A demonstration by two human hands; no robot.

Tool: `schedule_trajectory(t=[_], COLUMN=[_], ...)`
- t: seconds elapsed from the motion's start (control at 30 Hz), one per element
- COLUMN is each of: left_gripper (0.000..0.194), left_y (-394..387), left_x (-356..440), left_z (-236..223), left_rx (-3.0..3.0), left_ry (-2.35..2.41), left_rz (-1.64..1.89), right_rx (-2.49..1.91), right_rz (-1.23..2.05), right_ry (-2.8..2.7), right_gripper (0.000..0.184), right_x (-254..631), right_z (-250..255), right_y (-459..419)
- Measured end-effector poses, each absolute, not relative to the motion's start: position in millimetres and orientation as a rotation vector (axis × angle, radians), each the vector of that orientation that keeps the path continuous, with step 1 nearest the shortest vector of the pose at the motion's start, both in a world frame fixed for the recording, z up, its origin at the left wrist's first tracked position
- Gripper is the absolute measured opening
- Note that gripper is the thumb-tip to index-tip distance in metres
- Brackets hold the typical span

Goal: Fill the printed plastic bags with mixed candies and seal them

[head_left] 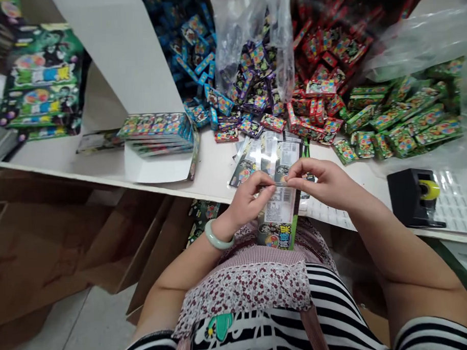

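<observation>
Both hands pinch the top edge of a printed candy packet [280,214] held upright against my lap, its white label side facing me. My left hand [249,197], with a pale green bangle on the wrist, grips the packet's top left. Closed on the top right corner is my right hand [321,179]. Just beyond the hands, a loose stack of flat packets [269,153] of the same kind lies on the white table [210,170].
Heaps of small candy boxes cover the table's far side: blue [191,49], purple in a clear plastic bag [253,72], red [321,54], green [407,118]. An open display box [159,134] stands left, a black tape dispenser [414,197] right. Cardboard boxes [48,242] sit below.
</observation>
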State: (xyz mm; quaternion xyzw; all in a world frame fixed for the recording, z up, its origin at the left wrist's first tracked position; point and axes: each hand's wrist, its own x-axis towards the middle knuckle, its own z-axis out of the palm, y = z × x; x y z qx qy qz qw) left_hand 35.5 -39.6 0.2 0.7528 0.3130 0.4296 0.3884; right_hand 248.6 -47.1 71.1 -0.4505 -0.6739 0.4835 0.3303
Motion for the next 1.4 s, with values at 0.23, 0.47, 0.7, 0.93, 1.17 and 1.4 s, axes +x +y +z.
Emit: schedule_trajectory(t=[0.23,0.47,0.7,0.93,1.17,1.4], left_gripper=[0.017,0.029,0.026,0.029,0.034,0.027], left_y=[-42,-42,-42,-42,-42,-43], left_x=[27,35,34,33,35,35], left_z=[0,-8,-10,-8,-6,-14], left_rx=[1.842,1.815,1.778,1.765,1.769,1.761], left_ry=[0.789,0.868,0.88,0.921,0.895,0.874], left_rz=[1.109,1.215,1.196,1.12,1.121,1.167], right_rx=[-1.284,-1.302,-1.287,-1.253,-1.291,-1.327], right_rz=[1.293,1.171,1.074,1.146,1.138,1.102], right_ry=[-1.792,-1.823,-1.732,-1.764,-1.849,-1.825], right_gripper=[0.025,0.018,0.014,0.023,0.027,0.019], right_x=[228,222,223,229,223,220], right_z=[56,53,52,59,56,51], right_y=[-31,-35,-41,-42,-38,-38])
